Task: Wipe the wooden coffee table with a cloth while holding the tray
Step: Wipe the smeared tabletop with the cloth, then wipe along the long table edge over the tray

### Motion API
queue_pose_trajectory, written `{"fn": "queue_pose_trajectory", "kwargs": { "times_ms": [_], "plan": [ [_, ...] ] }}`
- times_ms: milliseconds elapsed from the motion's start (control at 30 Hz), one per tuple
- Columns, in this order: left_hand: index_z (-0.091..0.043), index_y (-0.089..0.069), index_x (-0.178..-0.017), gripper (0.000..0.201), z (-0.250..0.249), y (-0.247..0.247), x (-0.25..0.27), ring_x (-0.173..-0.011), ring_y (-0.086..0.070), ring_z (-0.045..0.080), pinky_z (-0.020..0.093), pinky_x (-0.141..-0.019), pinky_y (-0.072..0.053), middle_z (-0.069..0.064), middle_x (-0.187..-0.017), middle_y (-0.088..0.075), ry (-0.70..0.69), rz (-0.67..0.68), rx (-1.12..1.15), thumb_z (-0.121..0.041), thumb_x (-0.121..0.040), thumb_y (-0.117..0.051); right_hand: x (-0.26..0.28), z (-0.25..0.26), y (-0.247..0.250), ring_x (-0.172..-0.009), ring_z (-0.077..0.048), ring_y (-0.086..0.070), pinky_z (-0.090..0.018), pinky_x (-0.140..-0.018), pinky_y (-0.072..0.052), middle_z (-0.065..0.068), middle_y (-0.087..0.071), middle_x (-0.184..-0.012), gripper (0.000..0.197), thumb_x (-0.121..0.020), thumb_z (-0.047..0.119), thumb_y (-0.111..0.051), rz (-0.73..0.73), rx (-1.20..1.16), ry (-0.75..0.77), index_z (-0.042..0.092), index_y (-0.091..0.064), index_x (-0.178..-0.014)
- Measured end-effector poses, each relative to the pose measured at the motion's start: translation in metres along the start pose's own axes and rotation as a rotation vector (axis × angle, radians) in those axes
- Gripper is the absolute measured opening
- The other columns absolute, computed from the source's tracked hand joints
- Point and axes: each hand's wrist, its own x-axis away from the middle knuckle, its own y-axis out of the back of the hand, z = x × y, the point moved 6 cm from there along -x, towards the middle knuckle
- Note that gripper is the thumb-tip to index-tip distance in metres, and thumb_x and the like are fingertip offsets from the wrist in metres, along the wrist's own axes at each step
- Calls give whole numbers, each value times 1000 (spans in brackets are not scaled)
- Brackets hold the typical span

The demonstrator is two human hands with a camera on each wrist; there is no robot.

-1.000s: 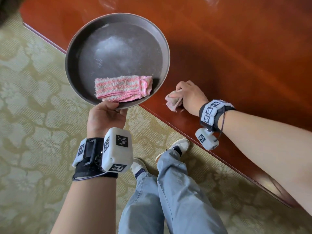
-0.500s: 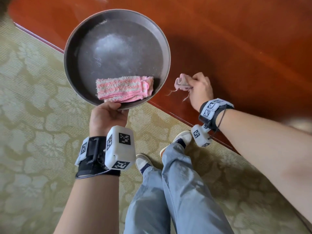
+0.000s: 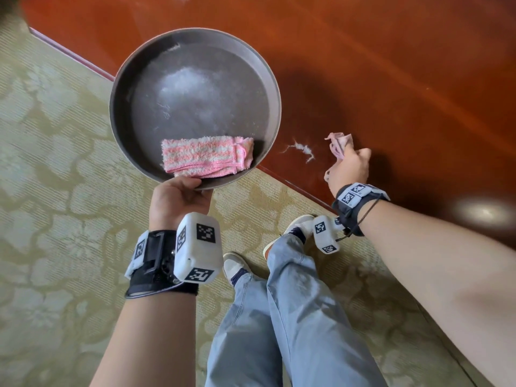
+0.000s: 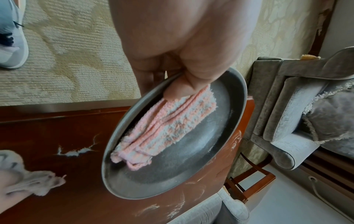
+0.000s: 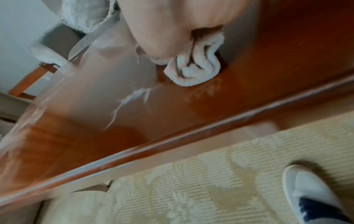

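**Mid-wipe: cloth bunched in your right hand, tray held clear in your left**

The cloth [image 3: 340,145] is wadded up in your right hand [image 3: 347,170], fingers curled around it, its folded end pressed on the wooden coffee table [image 3: 391,79] just beyond your knuckles. The right wrist view shows that folded end [image 5: 195,68] touching the wood. Just to the tray side of that grip lies a thin white smear [image 3: 300,149], apart from the cloth and not yet wiped. Fainter whitish streaks [image 4: 172,207] show on the table past the far side of the tray, toward the table's end.

Your left hand [image 3: 178,201] grips the round grey tray [image 3: 195,40] by its near rim, thumb over the lip and resting on the folded pink-and-white towel [image 3: 206,155] that lies inside, close to your thumb. The other fingers sit under the tray, so you cannot see how they lie. The tray hangs over the table's near edge, half above the patterned carpet [image 3: 55,163].

You appear to be in the wiping step, with work left. The next stroke likely calls for drawing the cloth back toward the tray, across the smear, pressing flat enough to lift it. Keep the tray level and raised as you go, or the towel may slide out from under your thumb.
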Motion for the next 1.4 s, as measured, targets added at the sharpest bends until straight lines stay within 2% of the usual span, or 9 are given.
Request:
{"fn": "queue_pose_trajectory", "kwargs": {
  "times_ms": [133,267,433,533,667,867,1033,1200,1400],
  "plan": [
    [-10,-44,-71,30,2,19,-1,-77,-60,27,31,-72,-60,10,-80,-59,-3,-17,-6,15,-57,-33,14,40,-24,-105,-31,-55,-33,-95,-46,-12,-42,-122,69,-86,-2,-61,60,7,25,17,-39,-148],
    [-8,-45,-72,30,1,36,2,-79,-64,29,32,-67,-62,11,-76,-65,-10,-25,2,15,-58,-32,21,72,-30,-95,-32,-55,-34,-84,-46,-14,-44,-114,57,-84,-4,-56,44,-9,123,13,-48,-138],
    [-10,-42,-70,29,-2,57,10,-83,-59,28,35,-92,-56,10,-81,-59,-46,-45,-35,15,-59,-34,20,79,-29,-71,-29,-55,-41,-71,-55,-3,-39,-96,40,-88,1,-43,11,-132,178,18,-66,-116],
    [-11,-42,-71,30,2,68,13,-96,-53,30,40,-106,-47,11,-85,-56,-38,-71,-28,16,-60,-34,20,79,-5,-74,-22,-47,-25,-72,-42,-10,-45,-100,36,-91,-3,-41,-11,-175,159,10,-69,-109],
    [-11,-41,-69,30,17,67,26,-94,-56,31,42,-97,-54,11,-85,-57,-19,-53,-31,16,-58,-35,26,67,32,-80,-21,-47,-21,-73,-33,-14,-54,-104,32,-94,2,-39,15,-239,105,6,-68,-108],
    [-11,-43,-75,32,45,77,48,-99,-59,33,45,-100,-52,13,-97,-59,10,-44,-85,14,-58,-36,50,40,70,-55,-12,-53,-17,-46,-37,1,-55,-62,32,-93,9,-53,127,-557,-91,17,-50,-62],
    [-13,-39,-68,27,69,125,53,-80,-58,27,42,-99,-53,8,-82,-54,-7,-168,-135,12,-56,-40,67,31,64,-60,-19,-50,-30,-52,-42,-6,-55,-63,29,-89,1,-53,218,-648,-64,13,-52,-63],
    [-13,-42,-71,24,110,184,56,-76,-62,29,38,-77,-61,10,-81,-58,4,-248,-81,9,-61,-39,68,25,37,-48,-15,-55,-30,-48,-50,-1,-54,-57,28,-85,-5,-49,314,-694,8,14,-51,-65],
    [-13,-42,-70,21,158,231,52,-68,-59,25,34,-77,-55,7,-72,-56,47,-294,-39,7,-68,-36,71,21,9,-56,-24,-58,-42,-50,-54,-11,-57,-65,19,-84,-7,-47,408,-705,112,6,-60,-80]
  ]
}}
